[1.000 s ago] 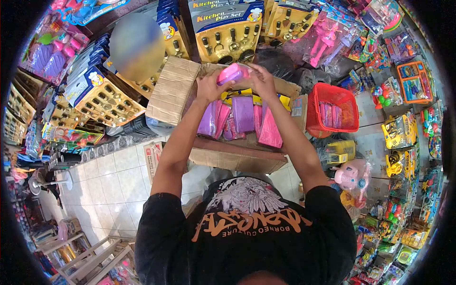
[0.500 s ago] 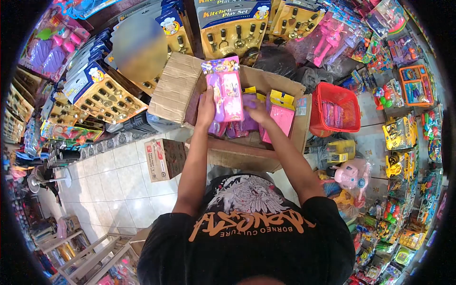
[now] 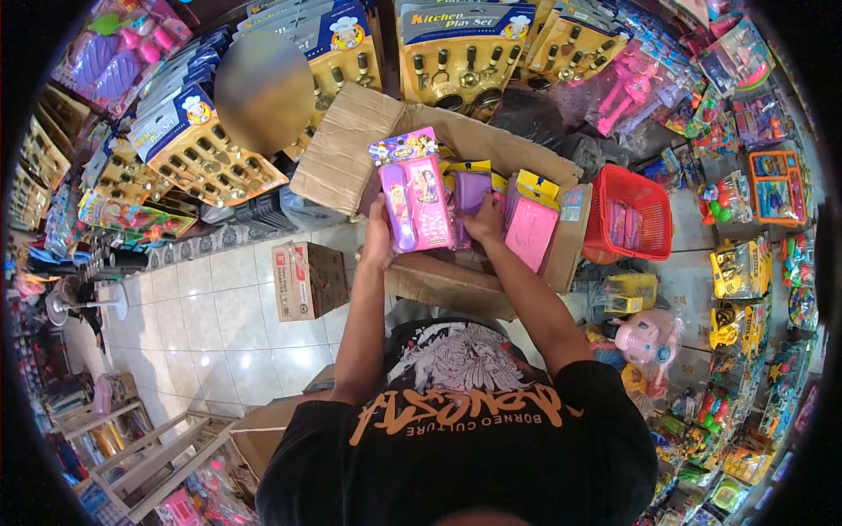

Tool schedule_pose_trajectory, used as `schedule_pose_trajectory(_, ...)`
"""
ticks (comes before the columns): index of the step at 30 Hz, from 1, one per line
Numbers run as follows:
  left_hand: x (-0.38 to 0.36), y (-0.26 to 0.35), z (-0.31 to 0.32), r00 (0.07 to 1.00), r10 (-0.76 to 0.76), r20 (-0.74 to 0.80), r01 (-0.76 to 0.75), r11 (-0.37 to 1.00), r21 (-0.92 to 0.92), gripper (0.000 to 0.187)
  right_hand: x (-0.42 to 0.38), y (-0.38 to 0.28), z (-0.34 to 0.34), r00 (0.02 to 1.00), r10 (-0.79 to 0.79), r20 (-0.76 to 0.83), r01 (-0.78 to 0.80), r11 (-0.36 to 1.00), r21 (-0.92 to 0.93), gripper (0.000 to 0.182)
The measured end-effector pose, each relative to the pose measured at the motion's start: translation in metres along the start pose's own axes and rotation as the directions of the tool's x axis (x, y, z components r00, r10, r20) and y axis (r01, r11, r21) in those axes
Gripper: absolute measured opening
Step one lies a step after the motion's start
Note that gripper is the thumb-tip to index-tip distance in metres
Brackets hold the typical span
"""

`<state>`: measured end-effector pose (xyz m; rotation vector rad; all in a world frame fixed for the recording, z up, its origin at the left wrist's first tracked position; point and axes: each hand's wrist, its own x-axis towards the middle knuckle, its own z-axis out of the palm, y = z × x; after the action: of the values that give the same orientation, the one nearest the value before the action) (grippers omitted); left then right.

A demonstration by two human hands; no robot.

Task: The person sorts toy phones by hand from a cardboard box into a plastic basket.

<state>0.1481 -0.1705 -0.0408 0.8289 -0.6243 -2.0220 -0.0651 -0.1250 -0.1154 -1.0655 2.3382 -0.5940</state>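
My left hand [image 3: 379,238] is closed on the lower left edge of a pink and purple toy phone-like set in a printed package [image 3: 416,203], tilted above the left part of an open cardboard box [image 3: 452,289]. Inside the box, my right hand [image 3: 484,221] is closed at the edge of a purple packet [image 3: 474,189] with a yellow header; some fingertips are hidden. Pink packets [image 3: 531,232] with yellow headers stand at the box's right side, next to my right hand.
A red plastic basket [image 3: 628,214] holding pink packets stands right of the box. Kitchen play sets [image 3: 465,61] hang behind it. A small printed carton [image 3: 309,282] sits on the tiled floor at left. Packaged toys [image 3: 741,263] line the right side.
The pink and purple package in my left hand has come lower and tilted leftward. My right hand stays at the purple packet in the box. The whole view has shifted slightly.
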Motion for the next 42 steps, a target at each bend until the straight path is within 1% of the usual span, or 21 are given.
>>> schedule_pose_trajectory(2,0.003,-0.005,-0.009,0.999,0.035,-0.007,-0.035,0.999,-0.007,0.050,0.008,0.007,0.003,0.990,-0.130,-0.057,0.131,0.991,0.006,0.074)
schedule_pose_trajectory(3,0.001,-0.004,-0.009,0.999,0.034,-0.006,-0.034,0.999,-0.013,0.050,0.009,0.008,0.001,0.990,-0.130,-0.057,0.131,0.991,0.001,0.074)
schedule_pose_trajectory(5,-0.001,-0.003,-0.009,1.000,0.019,0.020,-0.018,0.999,-0.044,0.056,0.010,0.011,-0.001,0.991,-0.128,-0.035,0.130,0.990,0.058,0.057)
schedule_pose_trajectory(9,-0.003,-0.003,-0.008,0.999,-0.015,0.047,0.018,0.999,-0.051,0.062,0.004,0.017,-0.021,0.984,-0.180,0.012,0.180,0.984,-0.001,0.049)
schedule_pose_trajectory(11,-0.002,-0.004,-0.007,0.997,-0.017,0.075,0.020,0.999,-0.037,0.064,-0.002,0.025,-0.032,0.969,-0.247,-0.015,0.239,0.922,0.304,0.044)
schedule_pose_trajectory(12,-0.003,-0.004,-0.006,0.997,-0.020,0.079,0.024,0.999,-0.041,0.064,-0.004,0.030,-0.036,0.969,-0.247,0.021,0.216,0.883,0.416,0.040)
schedule_pose_trajectory(13,-0.003,-0.003,-0.005,0.994,-0.044,0.103,0.050,0.997,-0.062,0.064,-0.006,0.033,-0.037,0.969,-0.245,0.017,0.217,0.885,0.411,0.040)
schedule_pose_trajectory(14,-0.003,-0.003,-0.003,0.990,-0.066,0.128,0.077,0.994,-0.081,0.065,-0.009,0.036,-0.037,0.989,-0.143,0.026,0.093,0.762,0.641,0.039)
schedule_pose_trajectory(15,-0.001,-0.004,-0.002,0.989,-0.068,0.133,0.080,0.993,-0.083,0.065,-0.014,0.040,-0.037,0.997,-0.046,0.062,-0.025,0.569,0.822,0.038)
schedule_pose_trajectory(16,0.001,-0.006,-0.001,0.988,-0.068,0.140,0.081,0.993,-0.089,0.065,-0.031,0.027,-0.050,0.995,-0.039,0.090,-0.065,0.431,0.900,0.039)
schedule_pose_trajectory(17,0.002,-0.008,-0.001,0.986,-0.072,0.148,0.086,0.992,-0.092,0.065,-0.042,0.018,-0.058,0.996,-0.029,0.085,-0.064,0.430,0.901,0.039)
schedule_pose_trajectory(19,0.000,-0.007,0.008,0.988,-0.058,0.146,0.067,0.996,-0.057,0.064,-0.056,0.013,-0.065,0.997,0.071,0.033,-0.050,0.244,0.968,0.039)
schedule_pose_trajectory(20,0.000,-0.009,0.012,0.990,-0.033,0.137,0.037,0.999,-0.027,0.064,-0.056,0.018,-0.065,0.996,0.087,0.025,-0.045,0.241,0.969,0.039)
schedule_pose_trajectory(23,0.004,-0.016,0.012,0.987,-0.068,0.146,0.071,0.997,-0.010,0.063,-0.060,0.031,-0.068,0.991,0.136,-0.018,-0.006,0.168,0.986,0.037)
schedule_pose_trajectory(25,0.003,-0.017,0.018,0.986,-0.073,0.153,0.075,0.997,-0.005,0.063,-0.074,0.016,-0.088,0.979,0.203,0.003,-0.023,0.100,0.995,0.037)
schedule_pose_trajectory(29,-0.011,-0.010,0.035,0.978,-0.111,0.175,0.115,0.993,-0.013,0.062,-0.069,0.052,-0.090,0.985,0.172,-0.030,0.014,0.093,0.996,0.046)
schedule_pose_trajectory(31,-0.015,-0.009,0.047,0.972,-0.120,0.203,0.119,0.993,0.015,0.062,-0.079,0.049,-0.107,0.990,0.137,-0.031,0.022,0.069,0.997,0.045)
schedule_pose_trajectory(34,-0.019,-0.020,0.067,0.962,-0.095,0.255,0.093,0.995,0.020,0.062,-0.092,0.049,-0.131,0.995,-0.012,-0.103,0.102,-0.047,0.994,0.042)
schedule_pose_trajectory(37,-0.025,-0.038,0.093,0.948,-0.121,0.296,0.111,0.993,0.048,0.060,-0.100,0.063,-0.151,0.989,-0.069,-0.133,0.131,-0.027,0.991,0.041)
schedule_pose_trajectory(39,-0.036,-0.055,0.116,0.938,-0.115,0.328,0.098,0.993,0.069,0.059,-0.107,0.075,-0.162,0.987,-0.019,-0.157,0.156,-0.028,0.987,0.039)
schedule_pose_trajectory(42,-0.050,-0.089,0.144,0.925,-0.129,0.357,0.101,0.990,0.094,0.055,-0.124,0.093,-0.179,0.995,0.050,-0.092,0.091,0.022,0.996,0.040)
